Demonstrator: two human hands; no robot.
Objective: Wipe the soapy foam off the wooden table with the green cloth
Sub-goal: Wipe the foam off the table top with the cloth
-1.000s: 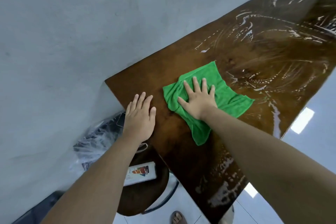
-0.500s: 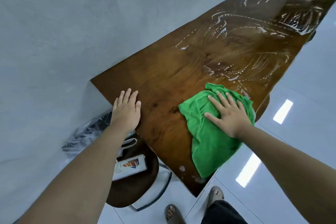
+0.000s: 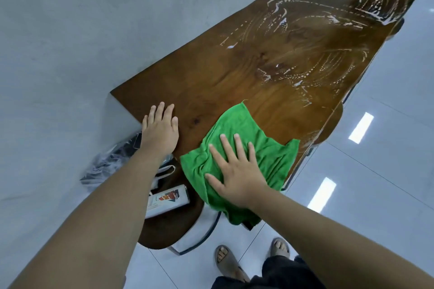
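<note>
The green cloth [image 3: 237, 124] lies spread over the near end of the dark wooden table [image 3: 234, 82], and its lower part hangs off the table's end. My right hand [image 3: 234, 176] presses flat on the cloth with fingers spread. My left hand [image 3: 160, 129] rests flat on the bare wood at the table's near left corner, holding nothing. White soapy foam streaks [image 3: 281, 21] cover the middle and far part of the table. The wood around the cloth looks wiped.
A grey wall [image 3: 70, 30] runs along the table's left side. Below the table's end stands a round wooden stool [image 3: 164, 230] with a printed box [image 3: 168, 199] on it. A crumpled plastic bag [image 3: 110, 159] lies by the wall. My sandalled feet [image 3: 225, 260] stand on glossy tiles.
My right hand has slid the green cloth from the table's right edge towards the near end, and the cloth is spread wider. My left hand stays flat on the near corner.
</note>
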